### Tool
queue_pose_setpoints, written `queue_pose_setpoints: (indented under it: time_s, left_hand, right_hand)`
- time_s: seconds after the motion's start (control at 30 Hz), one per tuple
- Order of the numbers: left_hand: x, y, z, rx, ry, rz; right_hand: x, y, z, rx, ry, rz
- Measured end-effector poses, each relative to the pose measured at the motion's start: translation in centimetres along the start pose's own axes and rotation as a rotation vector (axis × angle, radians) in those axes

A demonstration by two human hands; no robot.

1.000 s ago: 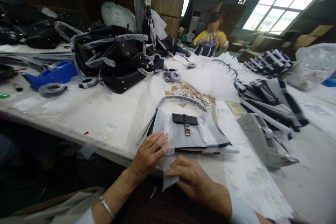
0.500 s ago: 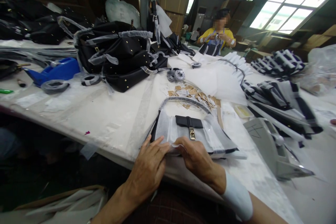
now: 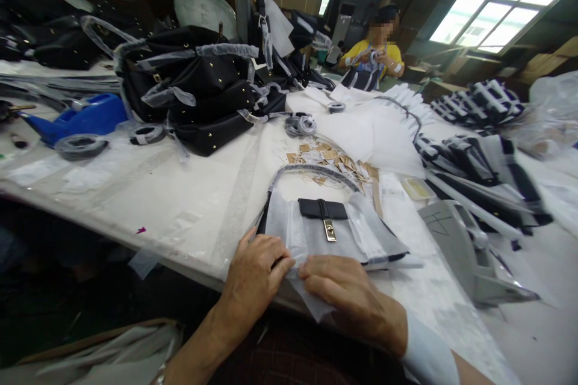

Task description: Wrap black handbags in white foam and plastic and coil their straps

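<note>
A grey and black handbag [image 3: 325,234] lies flat on the white table, with a black flap and gold clasp [image 3: 329,230] at its middle and a curved handle [image 3: 311,170] above. A thin white sheet [image 3: 282,222] covers much of it. My left hand [image 3: 255,271] presses the bag's near left side, fingers on the sheet. My right hand [image 3: 347,295] lies along the near edge, holding a fold of the sheet against the bag. The bag's lower edge is hidden under my hands.
Bagged black handbags [image 3: 194,90] are heaped at the far left of the table [image 3: 180,192], near a blue tape dispenser [image 3: 76,120]. Tan paper tags [image 3: 329,156] lie just beyond the handle. Striped bags [image 3: 478,162] lie to the right. A co-worker [image 3: 374,60] stands beyond the table.
My right hand has drawn back from the bag's front edge toward me, with the sheet folded under it. My left hand has stayed near the bag's left side.
</note>
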State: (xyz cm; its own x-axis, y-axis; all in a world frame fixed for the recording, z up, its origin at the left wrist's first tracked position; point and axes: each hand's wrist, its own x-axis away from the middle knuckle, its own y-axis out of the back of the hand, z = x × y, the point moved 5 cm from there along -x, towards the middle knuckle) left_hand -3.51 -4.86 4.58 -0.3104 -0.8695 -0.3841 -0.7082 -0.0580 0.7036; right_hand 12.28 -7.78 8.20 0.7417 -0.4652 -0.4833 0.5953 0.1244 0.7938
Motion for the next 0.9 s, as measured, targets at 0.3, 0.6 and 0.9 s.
queue_pose_setpoints:
  time_s: [0.3,0.6,0.9]
  left_hand:
    - [0.6,-0.5,-0.8,-0.132,-0.073,-0.101]
    - [2.6,-1.5,-1.6,-0.218,-0.354,-0.327]
    - [1.8,0.3,-1.5,-0.053,-0.056,-0.183]
  right_hand:
    - [1.6,-0.4,3.2,0.038,0.001,0.177]
    - [-2.4,0.5,-1.3,0.085,-0.288,0.019]
    - [-4.6,-1.3,-7.5,0.152,-0.536,0.174]
